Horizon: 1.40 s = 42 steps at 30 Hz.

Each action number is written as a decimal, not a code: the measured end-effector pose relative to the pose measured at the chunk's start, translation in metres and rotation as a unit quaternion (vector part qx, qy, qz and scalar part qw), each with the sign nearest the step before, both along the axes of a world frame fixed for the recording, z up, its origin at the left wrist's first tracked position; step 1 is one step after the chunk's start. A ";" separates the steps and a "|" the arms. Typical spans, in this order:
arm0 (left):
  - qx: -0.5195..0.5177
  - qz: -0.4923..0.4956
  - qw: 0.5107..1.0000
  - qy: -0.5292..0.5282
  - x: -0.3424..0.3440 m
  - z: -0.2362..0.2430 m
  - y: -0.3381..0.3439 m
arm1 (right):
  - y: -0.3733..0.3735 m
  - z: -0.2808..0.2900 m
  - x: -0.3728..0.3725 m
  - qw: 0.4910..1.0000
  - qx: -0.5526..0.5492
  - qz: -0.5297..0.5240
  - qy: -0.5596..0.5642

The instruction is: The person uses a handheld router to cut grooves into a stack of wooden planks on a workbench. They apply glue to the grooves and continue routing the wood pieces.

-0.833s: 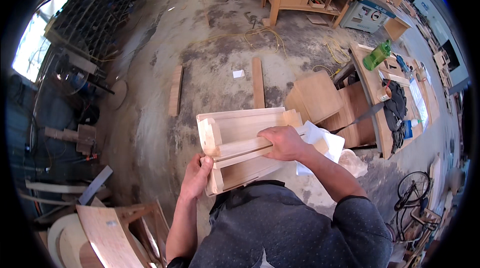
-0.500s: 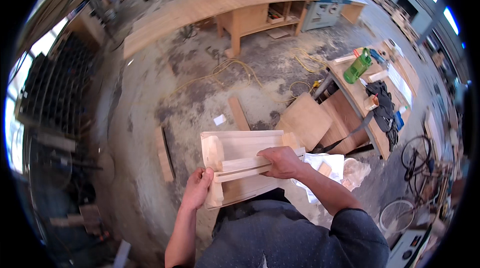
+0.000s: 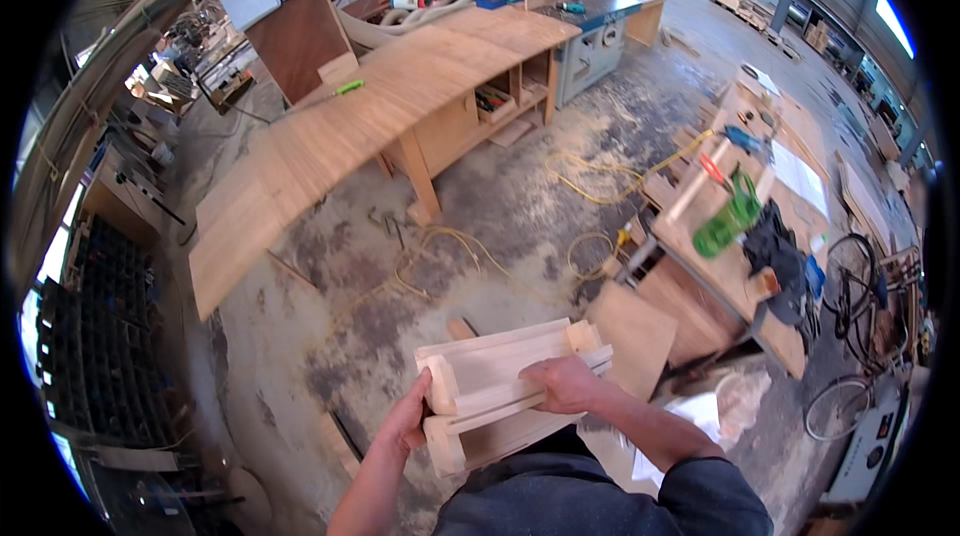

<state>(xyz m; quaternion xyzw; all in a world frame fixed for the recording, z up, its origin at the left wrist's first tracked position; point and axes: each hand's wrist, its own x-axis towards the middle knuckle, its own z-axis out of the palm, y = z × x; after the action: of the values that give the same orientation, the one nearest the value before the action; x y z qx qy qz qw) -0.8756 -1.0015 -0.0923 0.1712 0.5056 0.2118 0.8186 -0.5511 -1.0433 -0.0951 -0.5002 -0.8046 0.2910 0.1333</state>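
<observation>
Concrete workshop floor [image 3: 265, 396] spreads across the scene, and the view takes in more of its far side than a moment ago, as the person's head has lifted and turned. Largest on it is the long wooden tabletop [image 3: 300, 151], now filling much of the far left where it previously sat at the far edge. At the right stands a smaller tabletop [image 3: 728, 274], with a brown box [image 3: 630, 331] beside its near left corner.

Nearer, in front of the person's waist, two pale wooden pieces are held above the floor: the far trough [image 3: 490, 366] and, just beside it, the near trough [image 3: 510, 443]. Both tilt up toward the right; whether they are joined cannot be told. White sheets [image 3: 700, 416] lie to their right. A green bottle [image 3: 725, 221] rests on the smaller tabletop.

The right hand [image 3: 568, 384] keeps a narrow grip on the near wall of the far trough, thumb inside, other fingers mostly hidden. The left hand [image 3: 408, 416] has slid from the corner where the troughs meet to the left end of the far trough, and curls closely around it. So the work seems to be at a regrip: the hold is shifting, while the troughs remain off any surface.
</observation>
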 end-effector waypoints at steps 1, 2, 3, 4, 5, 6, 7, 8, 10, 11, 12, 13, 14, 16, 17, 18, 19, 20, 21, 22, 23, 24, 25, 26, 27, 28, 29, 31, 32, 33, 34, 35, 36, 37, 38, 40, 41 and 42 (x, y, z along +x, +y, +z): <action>0.001 -0.007 1.000 -0.008 0.009 0.011 0.033 | 0.028 0.005 0.007 1.000 0.007 -0.002 0.000; 0.002 -0.014 1.000 -0.015 0.019 0.025 0.067 | 0.057 0.013 0.015 1.000 0.014 -0.005 0.000; 0.015 -0.027 0.999 -0.015 0.027 0.034 0.091 | 0.081 0.019 0.023 1.000 0.012 -0.004 0.000; 0.018 -0.032 0.999 0.002 0.036 0.042 0.120 | 0.108 0.027 0.031 1.000 0.013 0.001 -0.005; 0.020 -0.037 0.999 0.020 0.046 0.051 0.151 | 0.133 0.037 0.038 1.000 0.014 0.005 -0.011; 0.022 -0.040 0.998 0.034 0.055 0.057 0.176 | 0.157 0.045 0.046 1.000 0.014 0.011 -0.020; 0.044 -0.029 0.998 0.029 0.062 0.058 0.200 | 0.179 0.051 0.055 0.999 0.027 0.005 -0.016; 0.066 -0.019 0.997 0.024 0.070 0.055 0.226 | 0.199 0.055 0.064 0.999 0.040 -0.001 -0.012; 0.130 -0.020 0.991 0.034 0.090 0.055 0.272 | 0.240 0.060 0.083 0.998 0.058 -0.016 -0.016; 0.172 -0.030 0.983 0.049 0.103 0.056 0.295 | 0.260 0.063 0.092 0.997 0.063 -0.023 -0.024; 0.211 -0.044 0.974 0.063 0.116 0.056 0.316 | 0.277 0.062 0.102 0.997 0.065 -0.034 -0.033; 0.212 -0.055 0.973 0.075 0.128 0.056 0.339 | 0.297 0.061 0.110 0.996 0.066 -0.041 -0.041; 0.214 -0.067 0.971 0.087 0.140 0.056 0.364 | 0.319 0.060 0.119 0.995 0.066 -0.049 -0.049; 0.216 -0.095 0.966 0.108 0.164 0.051 0.418 | 0.362 0.052 0.137 0.994 0.062 -0.065 -0.059; 0.224 -0.097 0.966 0.084 0.176 0.048 0.446 | 0.385 0.049 0.146 0.994 0.057 -0.072 -0.058; 0.231 -0.104 0.966 0.056 0.190 0.042 0.478 | 0.409 0.046 0.156 0.993 0.051 -0.083 -0.061; 0.237 -0.109 0.965 0.029 0.203 0.035 0.508 | 0.435 0.043 0.167 0.991 0.047 -0.097 -0.073; 0.241 -0.109 0.964 0.017 0.216 0.022 0.537 | 0.462 0.040 0.179 0.989 0.042 -0.112 -0.085; 0.246 -0.107 0.963 0.005 0.236 0.014 0.569 | 0.491 0.039 0.194 0.987 0.039 -0.124 -0.099; 0.252 -0.104 0.962 -0.008 0.253 0.009 0.599 | 0.518 0.035 0.206 0.986 0.053 -0.124 -0.096; 0.245 -0.086 0.966 0.018 0.266 0.005 0.626 | 0.545 0.029 0.216 0.986 0.068 -0.124 -0.092; 0.247 -0.089 0.965 -0.008 0.278 0.005 0.649 | 0.564 0.030 0.224 0.986 0.074 -0.123 -0.085; 0.248 -0.091 0.964 -0.033 0.289 0.006 0.675 | 0.584 0.033 0.237 0.985 0.073 -0.126 -0.089; 0.249 -0.091 0.963 -0.057 0.302 0.005 0.698 | 0.608 0.039 0.253 0.985 0.073 -0.127 -0.092; 0.249 -0.101 0.962 -0.050 0.311 -0.002 0.724 | 0.637 0.045 0.265 0.984 0.080 -0.132 -0.089; 0.239 -0.084 0.966 -0.048 0.321 -0.007 0.747 | 0.664 0.047 0.277 0.984 0.077 -0.128 -0.098; 0.228 -0.066 0.971 -0.044 0.332 -0.011 0.769 | 0.691 0.048 0.288 0.984 0.075 -0.123 -0.106; 0.209 -0.031 0.976 -0.053 0.354 -0.023 0.810 | 0.748 0.043 0.314 0.987 0.066 -0.099 -0.108; 0.203 -0.016 0.977 -0.065 0.362 -0.029 0.832 | 0.778 0.039 0.325 0.986 0.068 -0.092 -0.119; 0.195 0.003 0.978 -0.075 0.371 -0.037 0.854 | 0.811 0.033 0.337 0.986 0.070 -0.080 -0.129; 0.197 -0.002 0.977 -0.078 0.377 -0.048 0.877 | 0.841 0.032 0.345 0.985 0.074 -0.064 -0.143; 0.200 -0.006 0.977 -0.080 0.383 -0.064 0.902 | 0.870 0.029 0.354 0.985 0.079 -0.045 -0.144; 0.194 -0.017 0.978 -0.079 0.392 -0.075 0.923 | 0.895 0.021 0.366 0.987 0.076 -0.032 -0.140; 0.227 -0.025 0.972 -0.060 0.402 -0.074 0.943 | 0.931 0.021 0.382 0.986 0.088 -0.017 -0.139; 0.230 -0.001 0.971 -0.069 0.416 -0.078 0.963 | 0.965 0.019 0.397 0.985 0.093 0.002 -0.146; 0.228 0.043 0.969 -0.079 0.434 -0.083 0.998 | 1.027 0.014 0.411 0.983 0.097 0.038 -0.151; 0.222 0.075 0.968 -0.090 0.445 -0.082 1.022 | 1.061 0.019 0.419 0.979 0.103 0.051 -0.166; 0.205 0.108 0.968 -0.098 0.454 -0.081 1.039 | 1.091 0.019 0.424 0.977 0.100 0.066 -0.178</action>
<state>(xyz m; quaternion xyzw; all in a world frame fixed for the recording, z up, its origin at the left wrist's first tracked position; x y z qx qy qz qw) -0.4220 0.0374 -0.1734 0.2580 0.3844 0.4141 0.7837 -0.1273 0.0479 -0.0760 -0.4738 -0.8716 0.1241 0.0180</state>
